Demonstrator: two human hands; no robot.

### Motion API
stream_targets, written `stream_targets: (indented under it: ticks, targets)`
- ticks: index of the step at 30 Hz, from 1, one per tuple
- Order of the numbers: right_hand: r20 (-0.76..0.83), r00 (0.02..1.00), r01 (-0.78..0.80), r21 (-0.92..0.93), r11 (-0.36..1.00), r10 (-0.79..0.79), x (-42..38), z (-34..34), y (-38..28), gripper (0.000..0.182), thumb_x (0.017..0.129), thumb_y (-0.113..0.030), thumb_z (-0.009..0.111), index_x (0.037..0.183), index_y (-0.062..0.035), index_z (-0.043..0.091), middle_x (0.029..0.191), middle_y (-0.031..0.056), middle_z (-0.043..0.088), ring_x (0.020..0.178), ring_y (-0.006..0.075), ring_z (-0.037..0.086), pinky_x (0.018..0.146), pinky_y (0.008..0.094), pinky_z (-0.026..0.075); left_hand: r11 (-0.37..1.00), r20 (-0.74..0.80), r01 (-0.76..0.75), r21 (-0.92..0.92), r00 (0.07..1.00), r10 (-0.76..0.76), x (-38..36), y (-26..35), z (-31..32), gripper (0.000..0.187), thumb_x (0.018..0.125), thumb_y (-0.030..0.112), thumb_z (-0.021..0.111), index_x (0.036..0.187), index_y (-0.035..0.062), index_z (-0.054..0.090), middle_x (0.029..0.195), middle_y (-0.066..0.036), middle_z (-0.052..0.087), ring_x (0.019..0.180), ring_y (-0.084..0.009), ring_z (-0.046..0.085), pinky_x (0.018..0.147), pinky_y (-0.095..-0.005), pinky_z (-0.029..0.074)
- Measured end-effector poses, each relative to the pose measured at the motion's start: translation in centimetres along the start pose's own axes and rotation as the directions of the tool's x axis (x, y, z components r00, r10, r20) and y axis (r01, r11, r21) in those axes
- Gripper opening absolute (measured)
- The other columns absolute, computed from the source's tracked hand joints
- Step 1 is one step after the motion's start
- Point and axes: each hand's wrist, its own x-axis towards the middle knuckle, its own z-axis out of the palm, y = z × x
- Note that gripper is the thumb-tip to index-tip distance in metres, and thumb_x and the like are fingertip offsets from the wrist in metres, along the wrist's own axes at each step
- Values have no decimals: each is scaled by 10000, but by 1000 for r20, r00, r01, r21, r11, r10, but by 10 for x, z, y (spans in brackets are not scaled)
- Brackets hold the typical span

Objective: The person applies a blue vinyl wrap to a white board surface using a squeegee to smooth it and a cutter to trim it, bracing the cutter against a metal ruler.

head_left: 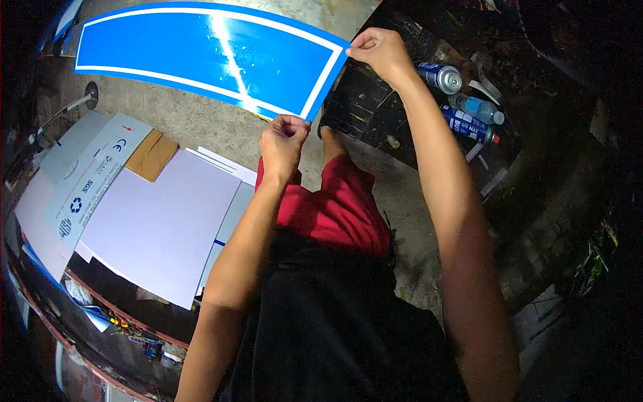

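Note:
A long blue sign panel (167, 50) with a white border line stretches across the top of the view, a bright streak of light reflected on its glossy face. My left hand (282, 144) pinches its near corner between thumb and fingers. At the far right corner, my right hand (383, 55) pinches the panel's edge in the same way. The panel's left end reaches away from me, over the concrete floor.
White sheets (161, 214) and a printed panel wrap (100, 177) lie to my left, with a brown cardboard piece (153, 155) on them. Spray cans (439, 77) and a plastic bottle (477, 108) lie on a dark board at right. A shelf with small tools is lower left.

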Motion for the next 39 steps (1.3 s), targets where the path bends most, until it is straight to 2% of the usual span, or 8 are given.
stream_targets:
  ticks: [4,6,10,12,16,20,25,39]
  targets:
    - [34,996,-81,100,992,78,2,-7,1,172,835,-103,814,930,-8,707,828,83,726,741,121,669,697,254,537,1000,-11,0,13,1000,0,-1,2,1,101,890,18,741,915,-12,648,787,-22,664,718,-80,585,695,-230,478]
    - [-2,994,-106,258,960,110,3,-10,-1,229,859,-138,807,999,-1,688,856,87,726,760,123,672,718,257,542,1000,-8,7,13,1000,-6,-2,5,0,100,889,17,741,918,-14,650,789,-23,666,719,-79,584,696,-231,478]
    - [-14,991,-128,242,962,135,4,-13,-4,291,872,-182,806,1044,9,671,903,102,733,798,134,683,735,261,548,1000,-7,9,0,1000,-9,-2,5,0,102,887,20,741,926,-18,655,795,-26,671,720,-78,582,699,-233,480]
    - [-23,997,-77,65,995,79,1,-8,-3,348,864,-211,820,1059,29,660,934,128,739,838,152,696,738,276,556,1000,-7,9,20,1000,-9,-2,4,0,105,888,24,743,925,-19,654,797,-27,672,721,-79,585,700,-233,481]
    - [-53,998,-17,61,998,20,0,7,3,434,824,-206,859,1085,63,640,913,152,730,785,179,692,711,298,564,998,-6,12,58,1000,-12,-1,4,-1,121,889,41,754,922,-19,655,802,-31,678,723,-83,592,697,-236,482]
    - [-62,998,-7,8,1000,8,1,11,9,407,789,-209,880,1012,50,658,866,177,745,745,200,726,682,319,582,999,-8,21,39,1000,-20,-1,2,0,135,890,52,762,927,-18,653,803,-34,680,722,-84,594,694,-237,481]
    - [-53,997,-42,144,989,50,-1,11,6,319,813,-147,856,982,50,670,838,160,738,685,167,703,629,297,574,999,4,15,-29,1000,-15,-2,-1,-1,161,899,75,768,936,-18,642,809,-39,688,721,-82,595,679,-233,473]
    - [-39,996,-68,216,974,78,-3,13,4,267,815,-132,858,924,25,672,805,121,722,673,144,682,614,273,561,997,-5,55,55,999,-54,0,4,-1,169,882,94,786,850,-6,653,785,-33,685,694,-80,598,649,-238,471]
